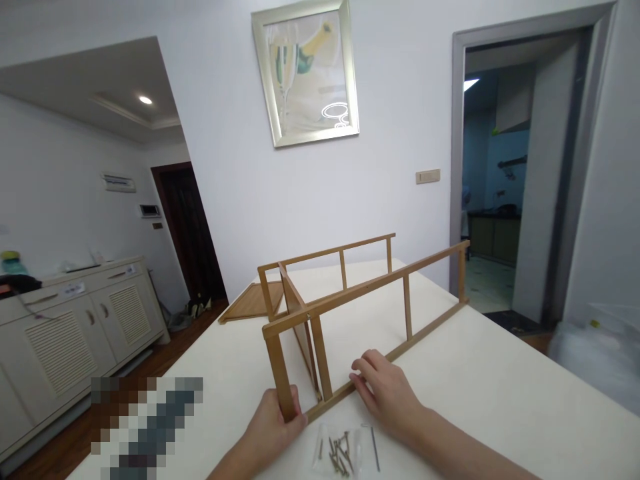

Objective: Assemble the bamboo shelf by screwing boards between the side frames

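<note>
A wooden rack frame (pixel 360 291) stands on its side on the white table, two ladder-like side frames joined by a slatted or flat shelf panel (pixel 299 313). My left hand (pixel 275 423) is wrapped around the near corner post at its bottom end. My right hand (pixel 385 387) is bent over the lower rail of the near side frame, with thumb and fingertips close together at the rail. Just in front of the rail lies a clear plastic bag (pixel 327 433) of several screws (pixel 341 455). Beside it is an L-shaped hex key (pixel 375 448), near my right forearm.
Another wooden panel (pixel 255 300) lies flat on the table (pixel 500 380) at the far left. A white wall with a framed picture (pixel 310 73) rises behind. A low cabinet (pixel 75 333) stands left; a doorway (pixel 500 187) and clear plastic wrapping (pixel 595 353) are at right.
</note>
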Available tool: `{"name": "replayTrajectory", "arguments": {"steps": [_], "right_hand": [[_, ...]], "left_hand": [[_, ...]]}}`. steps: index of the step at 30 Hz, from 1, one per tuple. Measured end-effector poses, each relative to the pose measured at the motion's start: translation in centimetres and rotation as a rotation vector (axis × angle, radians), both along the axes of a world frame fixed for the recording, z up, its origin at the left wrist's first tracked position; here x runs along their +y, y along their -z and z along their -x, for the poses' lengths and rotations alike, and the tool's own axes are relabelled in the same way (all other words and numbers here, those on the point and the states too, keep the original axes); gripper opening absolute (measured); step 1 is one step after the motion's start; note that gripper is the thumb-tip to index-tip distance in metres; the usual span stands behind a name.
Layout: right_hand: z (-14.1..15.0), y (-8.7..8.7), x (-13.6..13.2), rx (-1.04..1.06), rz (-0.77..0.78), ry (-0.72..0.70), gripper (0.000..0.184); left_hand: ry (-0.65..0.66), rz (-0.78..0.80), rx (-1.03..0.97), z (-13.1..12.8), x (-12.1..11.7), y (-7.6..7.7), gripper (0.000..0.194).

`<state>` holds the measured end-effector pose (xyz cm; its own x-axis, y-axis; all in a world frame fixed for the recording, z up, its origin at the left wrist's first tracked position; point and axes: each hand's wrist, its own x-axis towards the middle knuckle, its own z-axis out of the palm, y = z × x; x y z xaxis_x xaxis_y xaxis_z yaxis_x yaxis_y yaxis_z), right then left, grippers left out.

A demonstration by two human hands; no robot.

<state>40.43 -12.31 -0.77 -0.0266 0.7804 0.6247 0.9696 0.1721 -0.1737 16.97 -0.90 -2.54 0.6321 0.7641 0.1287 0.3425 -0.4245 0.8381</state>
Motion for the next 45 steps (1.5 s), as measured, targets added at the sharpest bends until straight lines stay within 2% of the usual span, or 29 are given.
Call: {"name": "replayTrajectory", "arguments": {"steps": [5,9,11,13,16,19,20,23,26,28,31,37,45], "right_hand": [[0.7,0.0,0.2,0.064,0.105,-0.083,0.016],[0.7,0.3,0.4,0.073,0.196,-0.096,0.022],[0.6,0.4,0.5,0.08,0.221,-0.092,0.024],[0.6,0.5,0.5,0.082,0.223,-0.086,0.025],[0.7,0.6,0.5,0.078,0.222,-0.081,0.025],[0.8,0.5,0.4,0.077,0.217,-0.072,0.026],[0.8,0.5,0.4,0.076,0.217,-0.069,0.026],[0.8,0.4,0.3,0.07,0.222,-0.061,0.025],[0.7,0.5,0.3,0.059,0.217,-0.056,0.025],[0.7,0.6,0.4,0.051,0.211,-0.059,0.025],[0.6,0.8,0.5,0.039,0.212,-0.062,0.024],[0.6,0.6,0.4,0.041,0.225,-0.065,0.025],[0.5,1.0,0.6,0.037,0.22,-0.068,0.025]], "left_hand": [[0.047,-0.013,0.058,0.6,-0.1,-0.4,0.02],[0.115,0.012,0.05,1.0,0.0,-0.8,0.026],[0.12,-0.004,0.018,1.4,0.3,-1.7,0.034],[0.092,-0.097,-0.026,2.3,0.8,-3.2,0.048],[-0.054,-0.39,-0.156,4.0,0.9,-6.3,0.057],[-0.391,-0.808,-0.289,4.4,-0.6,-9.7,0.037],[-0.451,-0.962,-0.32,4.0,-1.4,-10.8,0.031],[-0.325,-1.366,-0.383,1.2,-3.5,-13.3,0.019],[-0.308,-1.557,-0.278,-2.1,-4.1,-14.7,0.017],[-0.34,-1.602,-0.208,-3.6,-3.5,-15.2,0.014],[-0.353,-1.606,-0.183,-4.4,-2.5,-15.3,0.011],[-0.311,-1.567,-0.291,-4.4,-2.1,-14.9,0.013],[-0.323,-1.523,-0.329,-4.5,-2.1,-14.6,0.008]]}}
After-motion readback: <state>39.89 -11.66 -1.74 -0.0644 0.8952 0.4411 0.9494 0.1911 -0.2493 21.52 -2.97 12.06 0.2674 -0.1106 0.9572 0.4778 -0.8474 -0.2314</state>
